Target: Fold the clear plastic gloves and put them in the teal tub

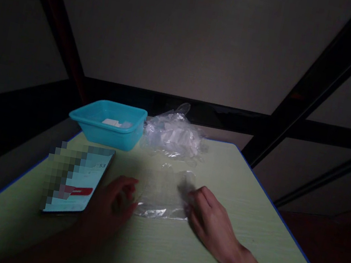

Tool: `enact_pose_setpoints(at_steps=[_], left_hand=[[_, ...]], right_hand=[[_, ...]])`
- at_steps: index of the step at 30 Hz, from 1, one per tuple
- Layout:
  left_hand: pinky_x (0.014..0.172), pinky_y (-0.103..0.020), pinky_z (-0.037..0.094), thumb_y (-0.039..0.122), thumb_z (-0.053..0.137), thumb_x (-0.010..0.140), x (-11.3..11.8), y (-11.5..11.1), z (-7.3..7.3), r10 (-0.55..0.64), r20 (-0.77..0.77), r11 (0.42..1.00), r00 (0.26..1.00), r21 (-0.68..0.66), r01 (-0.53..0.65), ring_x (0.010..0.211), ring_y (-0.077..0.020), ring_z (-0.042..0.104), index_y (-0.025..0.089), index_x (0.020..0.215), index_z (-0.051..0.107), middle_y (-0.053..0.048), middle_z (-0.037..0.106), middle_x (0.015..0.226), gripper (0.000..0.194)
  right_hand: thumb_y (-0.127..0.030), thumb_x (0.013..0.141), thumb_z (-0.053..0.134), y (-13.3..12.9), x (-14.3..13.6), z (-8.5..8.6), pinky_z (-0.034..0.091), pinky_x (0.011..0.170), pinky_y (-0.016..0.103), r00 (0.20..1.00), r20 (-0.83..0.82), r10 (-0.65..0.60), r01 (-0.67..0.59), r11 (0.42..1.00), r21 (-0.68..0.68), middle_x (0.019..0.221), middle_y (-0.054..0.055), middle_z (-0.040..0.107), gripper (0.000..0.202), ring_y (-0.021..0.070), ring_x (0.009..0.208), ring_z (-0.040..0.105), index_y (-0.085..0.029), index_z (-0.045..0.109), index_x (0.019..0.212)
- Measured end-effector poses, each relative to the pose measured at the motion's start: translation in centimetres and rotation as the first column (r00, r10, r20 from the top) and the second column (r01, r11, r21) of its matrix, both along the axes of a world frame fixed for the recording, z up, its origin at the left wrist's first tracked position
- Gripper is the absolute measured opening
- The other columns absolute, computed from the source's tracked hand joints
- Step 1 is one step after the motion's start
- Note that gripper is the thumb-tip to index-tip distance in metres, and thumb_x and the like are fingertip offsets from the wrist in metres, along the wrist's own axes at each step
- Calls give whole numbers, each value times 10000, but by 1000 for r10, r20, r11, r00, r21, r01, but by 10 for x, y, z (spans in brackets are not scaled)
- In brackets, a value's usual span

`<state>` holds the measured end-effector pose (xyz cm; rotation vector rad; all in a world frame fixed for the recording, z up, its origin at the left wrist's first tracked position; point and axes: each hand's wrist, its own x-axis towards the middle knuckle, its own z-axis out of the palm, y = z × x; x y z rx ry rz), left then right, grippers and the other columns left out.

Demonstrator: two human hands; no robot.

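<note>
The clear plastic (pixel 164 193) could crease or skid if tugged unevenly, being thin. It lies on the tabletop (pixel 247 203) between the left hand (pixel 111 204), thumb and fingers apart by its left edge, and the right hand (pixel 211 215), curled at its right edge; whether pinching, I cannot tell.

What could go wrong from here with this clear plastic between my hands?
The clear plastic looks thin and slightly rippled, so it might crease or slide if pulled unevenly. Your left hand is right beside the flat teal-faced item and might nudge it. The crumpled plastic heap behind looks loose, close to the blue tub, so a bump could scatter it.
</note>
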<state>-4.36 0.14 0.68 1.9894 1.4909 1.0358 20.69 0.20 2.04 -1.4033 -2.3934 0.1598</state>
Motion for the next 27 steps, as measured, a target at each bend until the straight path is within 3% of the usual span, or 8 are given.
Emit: enact_pose_setpoints(at_steps=[2,4,8,12,27], left_hand=[[733,-331,525,222,486,786,-2,-5,-5,-112,-208,973,972,177,150,876,-209,629,225,1069,507,-59,617,996,284],[907,-382,461,215,466,825,-3,-9,-9,-242,-372,913,896,225,340,1126,-240,521,242,1261,399,-95,527,1248,443],[1051,-467,290,285,482,853,-1,-13,-9,-444,-542,834,714,42,551,1339,-274,227,214,1431,36,-123,209,1482,734],[1073,-480,232,316,522,839,0,-13,-7,-507,-583,828,635,-126,546,1361,-265,142,219,1430,-60,-111,117,1503,835],[1080,-497,188,322,586,780,2,-15,1,-531,-551,842,644,-257,475,1363,-287,107,209,1435,106,-101,104,1501,819]], right_hand=[[-216,890,399,-2,-3,2,473,837,389,992,17,122,-122,993,2,1050,145,599,286,240,965,565,-100,542,1110],[-336,908,410,-3,-5,3,369,990,444,968,63,245,-243,970,-27,1289,162,490,459,259,1184,446,-97,411,1300],[-527,897,338,-5,-4,-3,157,1101,482,926,129,354,-339,933,-125,1476,148,195,706,254,1357,169,-108,142,1431],[-581,880,310,-5,-3,-8,138,1109,469,937,139,320,-296,940,-170,1480,144,126,751,258,1362,133,-115,98,1430],[-611,861,309,-8,-3,-7,211,1058,557,950,182,254,-227,961,-159,1462,179,148,761,326,1352,95,-102,196,1416]])
